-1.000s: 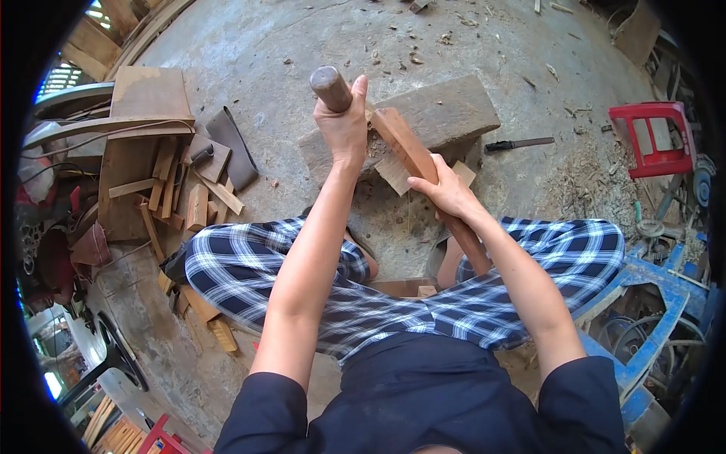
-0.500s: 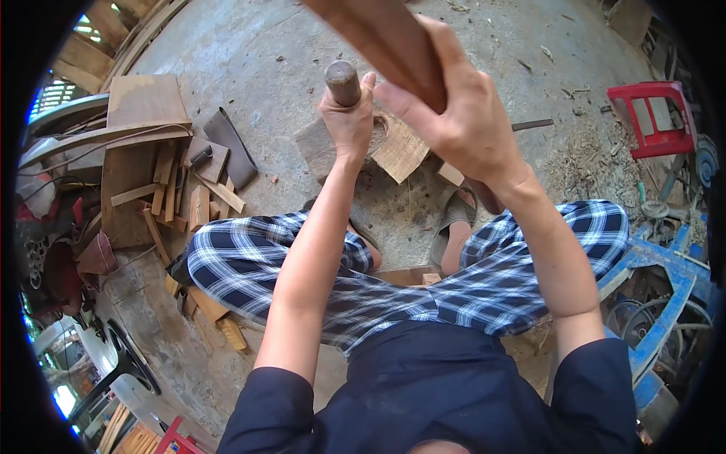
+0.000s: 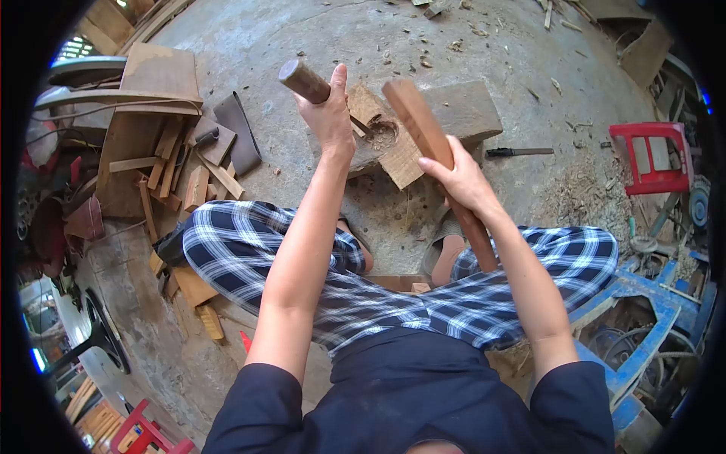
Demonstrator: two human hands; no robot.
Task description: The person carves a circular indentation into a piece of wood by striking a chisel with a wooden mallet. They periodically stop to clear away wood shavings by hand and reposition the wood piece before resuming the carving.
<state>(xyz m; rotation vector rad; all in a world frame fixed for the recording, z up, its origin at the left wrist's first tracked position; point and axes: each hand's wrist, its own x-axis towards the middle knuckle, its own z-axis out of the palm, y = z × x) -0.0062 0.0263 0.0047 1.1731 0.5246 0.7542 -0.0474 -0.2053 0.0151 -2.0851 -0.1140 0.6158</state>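
Note:
My left hand [image 3: 330, 119] is wrapped round the wooden handle of a chisel [image 3: 304, 81], whose metal blade slants down to a hollow in a pale wooden piece [image 3: 401, 160]. That piece lies across a thick wooden block [image 3: 463, 112] on the floor. In my right hand [image 3: 463, 175] is a long reddish-brown wooden bar [image 3: 420, 121], gripped near its middle. Its upper end is just right of the hollow, and its lower end reaches my plaid trouser leg.
Wood offcuts [image 3: 198, 185] lie in a heap at the left. On the right are a second chisel-like tool [image 3: 519, 152], a red plastic stool [image 3: 652, 157] and a blue metal frame [image 3: 643, 296]. Shavings [image 3: 578, 178] litter the floor near the stool.
The wooden bar has come down from high in front, with my right hand lower. My left hand and the chisel handle have tilted leftward. The head view has shifted, showing more of the block.

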